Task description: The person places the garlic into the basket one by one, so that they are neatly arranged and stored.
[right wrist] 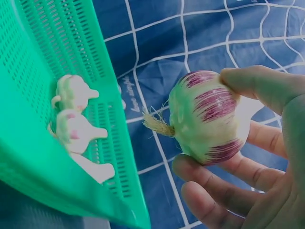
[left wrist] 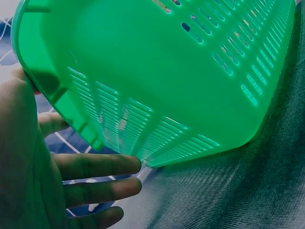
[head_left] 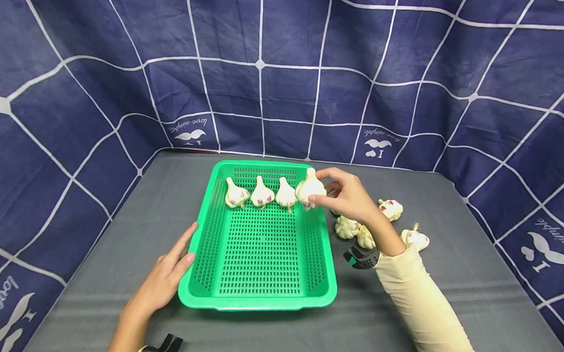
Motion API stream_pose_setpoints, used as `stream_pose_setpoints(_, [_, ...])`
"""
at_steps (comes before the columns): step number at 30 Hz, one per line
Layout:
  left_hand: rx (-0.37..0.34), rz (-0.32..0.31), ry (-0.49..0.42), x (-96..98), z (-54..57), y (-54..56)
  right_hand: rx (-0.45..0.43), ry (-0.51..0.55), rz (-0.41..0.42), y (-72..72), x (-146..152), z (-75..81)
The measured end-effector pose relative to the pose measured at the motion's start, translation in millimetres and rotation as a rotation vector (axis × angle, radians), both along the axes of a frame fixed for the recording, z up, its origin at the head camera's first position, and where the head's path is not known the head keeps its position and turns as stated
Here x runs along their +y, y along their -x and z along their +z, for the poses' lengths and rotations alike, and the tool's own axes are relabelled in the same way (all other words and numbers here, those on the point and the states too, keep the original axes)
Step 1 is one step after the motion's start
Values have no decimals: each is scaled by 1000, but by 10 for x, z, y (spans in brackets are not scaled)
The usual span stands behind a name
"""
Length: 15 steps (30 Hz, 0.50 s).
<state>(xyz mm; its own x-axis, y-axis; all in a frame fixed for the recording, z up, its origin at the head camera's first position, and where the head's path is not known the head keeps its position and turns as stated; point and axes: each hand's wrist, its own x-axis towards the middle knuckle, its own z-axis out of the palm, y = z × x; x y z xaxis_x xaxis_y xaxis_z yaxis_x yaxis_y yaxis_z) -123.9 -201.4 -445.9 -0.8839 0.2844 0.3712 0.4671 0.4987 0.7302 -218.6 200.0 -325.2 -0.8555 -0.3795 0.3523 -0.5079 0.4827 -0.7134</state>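
Note:
My right hand [head_left: 351, 196] pinches a garlic bulb [right wrist: 207, 117] between thumb and fingers. The bulb is white with purple streaks, its dry roots pointing away from the palm in the right wrist view. In the head view it overlaps the back right corner of a green plastic basket [head_left: 257, 305]. Along the basket's far end sit three more bulbs in a row: a left one [head_left: 236, 193], a middle one [head_left: 262, 193] and a right one [head_left: 285, 194]. At the basket's left rim rests my left hand [head_left: 161, 279], its fingers extended along the outer side.
Right of the basket lie several garlic bulbs on the grey cloth, among them one with purple marks [head_left: 390, 209], a pale one [head_left: 346, 228] and one farther right [head_left: 415, 238]. My right forearm passes over this group. A blue checked curtain [head_left: 287, 90] rises behind the table.

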Motion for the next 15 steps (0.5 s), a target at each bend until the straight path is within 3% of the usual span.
stream_pose_setpoints(10, [11, 3, 2, -9, -13, -2, -39, -40, 74, 128, -281, 8])
stream_pose_setpoints(15, [14, 4, 11, -1, -18, -1, -63, -80, 154, 203, -398, -26])
